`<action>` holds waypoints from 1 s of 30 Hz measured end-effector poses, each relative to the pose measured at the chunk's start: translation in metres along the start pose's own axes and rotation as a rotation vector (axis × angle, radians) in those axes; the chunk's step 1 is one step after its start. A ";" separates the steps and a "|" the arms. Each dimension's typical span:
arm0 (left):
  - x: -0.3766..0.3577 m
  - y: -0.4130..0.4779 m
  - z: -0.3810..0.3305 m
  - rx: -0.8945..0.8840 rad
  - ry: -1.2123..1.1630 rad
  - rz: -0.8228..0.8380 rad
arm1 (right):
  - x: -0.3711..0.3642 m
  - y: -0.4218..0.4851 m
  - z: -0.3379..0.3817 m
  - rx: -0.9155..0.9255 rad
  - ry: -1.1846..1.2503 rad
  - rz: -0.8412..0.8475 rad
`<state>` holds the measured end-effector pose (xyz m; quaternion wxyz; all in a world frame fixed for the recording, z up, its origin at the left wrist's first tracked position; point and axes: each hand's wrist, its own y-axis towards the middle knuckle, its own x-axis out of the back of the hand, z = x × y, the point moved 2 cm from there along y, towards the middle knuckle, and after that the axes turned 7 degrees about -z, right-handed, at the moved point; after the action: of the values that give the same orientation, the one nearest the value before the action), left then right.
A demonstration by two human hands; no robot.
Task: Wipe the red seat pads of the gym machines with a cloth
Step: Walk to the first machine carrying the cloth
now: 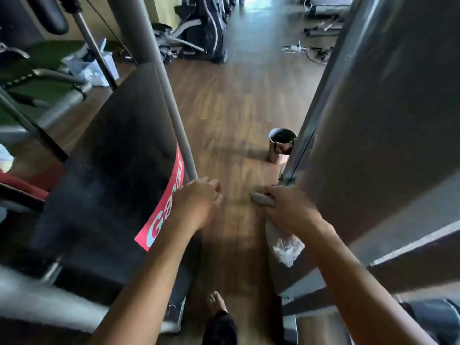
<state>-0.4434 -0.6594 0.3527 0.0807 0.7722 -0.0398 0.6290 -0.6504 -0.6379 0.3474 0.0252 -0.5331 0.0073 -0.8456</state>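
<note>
Head view: frames [119, 150] flank cloth [283, 247]; steel bin [280, 148] ahead.

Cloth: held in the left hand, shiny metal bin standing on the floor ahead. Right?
Wrong hand. The head view shows the right hand gripping the cloth; the left hand holds nothing. The shiny metal bin does stand on the floor ahead.

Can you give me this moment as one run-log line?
left hand: loose, holds nothing | right hand: grips cloth | red seat pad: far left, untouched | wiping: not yet
</note>
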 end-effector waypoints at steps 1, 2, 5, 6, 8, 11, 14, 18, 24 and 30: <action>-0.002 0.017 0.000 0.001 -0.017 0.012 | 0.000 0.014 -0.002 -0.002 0.021 -0.018; -0.004 0.035 0.000 -0.001 -0.036 0.014 | 0.000 0.031 -0.004 -0.003 0.038 -0.043; -0.005 0.091 0.004 -0.016 -0.045 0.015 | 0.005 0.081 -0.008 -0.018 0.022 -0.091; -0.004 0.110 0.006 -0.021 -0.033 0.020 | 0.009 0.097 -0.008 -0.029 0.013 -0.102; -0.004 0.146 0.010 -0.028 -0.023 0.030 | 0.017 0.130 -0.007 -0.043 0.005 -0.140; -0.007 0.197 0.018 -0.031 -0.038 0.019 | 0.026 0.177 -0.004 -0.048 -0.023 -0.184; -0.015 0.248 0.023 -0.021 -0.088 0.025 | 0.028 0.229 -0.007 -0.088 -0.039 -0.153; -0.022 0.319 0.025 -0.006 -0.129 0.027 | 0.028 0.311 -0.012 -0.153 0.006 -0.078; -0.028 0.444 0.033 0.007 -0.082 -0.056 | 0.034 0.450 -0.020 -0.143 -0.020 -0.064; -0.030 0.560 0.042 0.013 0.002 -0.094 | 0.058 0.574 -0.042 -0.167 0.051 -0.101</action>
<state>-0.5005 -1.2188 0.3566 0.1051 0.7732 0.0005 0.6254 -0.6926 -1.2151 0.3588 -0.0624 -0.5115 0.0515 -0.8555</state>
